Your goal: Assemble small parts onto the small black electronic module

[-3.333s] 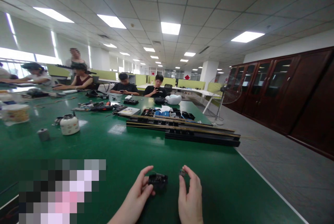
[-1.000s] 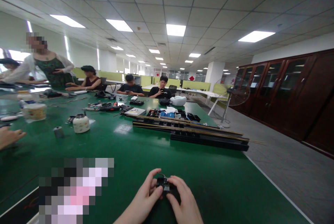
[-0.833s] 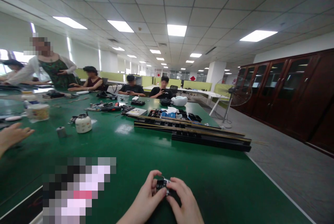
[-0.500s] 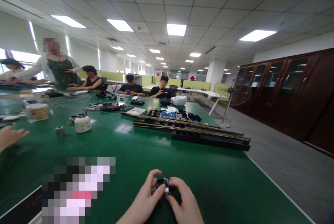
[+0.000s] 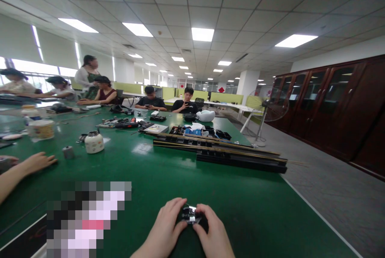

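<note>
Between my two hands, low in the head view, is a small glossy black part with silver pieces (image 5: 190,214); its exact kind cannot be made out. My left hand (image 5: 169,222) grips its left side with thumb and fingers. From the right, my right hand (image 5: 213,226) pinches the same part. Both hands are just above the green table (image 5: 144,194), close to its near edge. The fingers cover the part's two ends.
Long black rails (image 5: 240,162) with thin brass-coloured rods lie ahead. A white jar (image 5: 94,142) and a grey cylinder (image 5: 68,152) stand left, near another person's hand (image 5: 37,162). A blurred-out bright object (image 5: 90,222) lies at lower left. Several people sit around the table.
My left fingers have shifted, and more of the black part's face shows between my hands. At the left, another person's hand has reached further onto the table. A standing person has moved right and back.
</note>
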`<action>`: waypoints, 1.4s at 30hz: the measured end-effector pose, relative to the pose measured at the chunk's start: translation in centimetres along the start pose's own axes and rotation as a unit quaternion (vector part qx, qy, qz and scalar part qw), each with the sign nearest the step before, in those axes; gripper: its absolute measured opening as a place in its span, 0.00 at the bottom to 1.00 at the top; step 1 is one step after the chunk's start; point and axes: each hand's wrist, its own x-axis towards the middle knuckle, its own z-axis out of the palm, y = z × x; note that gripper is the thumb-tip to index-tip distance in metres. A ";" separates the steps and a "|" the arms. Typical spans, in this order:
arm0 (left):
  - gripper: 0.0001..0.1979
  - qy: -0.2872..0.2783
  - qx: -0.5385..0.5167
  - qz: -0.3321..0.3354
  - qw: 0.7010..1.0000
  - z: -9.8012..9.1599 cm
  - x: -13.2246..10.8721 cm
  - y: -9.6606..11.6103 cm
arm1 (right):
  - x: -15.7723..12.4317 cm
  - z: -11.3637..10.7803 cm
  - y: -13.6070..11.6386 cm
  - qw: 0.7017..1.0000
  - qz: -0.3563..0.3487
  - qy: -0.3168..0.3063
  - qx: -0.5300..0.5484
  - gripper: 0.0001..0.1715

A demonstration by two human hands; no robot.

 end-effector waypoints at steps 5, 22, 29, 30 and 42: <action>0.19 0.002 0.028 0.005 1.000 -0.2 0.0 0.3 | 0.0 0.0 -0.1 1.000 -0.013 -0.014 -0.023 0.20; 0.20 -0.010 0.020 0.008 1.000 0.0 0.2 -0.4 | -0.2 0.1 0.0 0.997 -0.014 -0.004 -0.081 0.13; 0.28 0.002 0.012 -0.002 1.000 0.4 0.2 -0.9 | -0.1 0.1 0.2 0.996 -0.021 -0.004 -0.086 0.12; 0.27 -0.003 0.016 0.001 1.000 0.4 0.2 -0.8 | -0.1 0.1 0.2 0.996 -0.020 -0.006 -0.087 0.12; 0.19 -0.006 0.030 -0.005 1.000 0.0 0.2 -0.1 | -0.1 -0.1 0.2 0.998 0.003 0.044 -0.044 0.10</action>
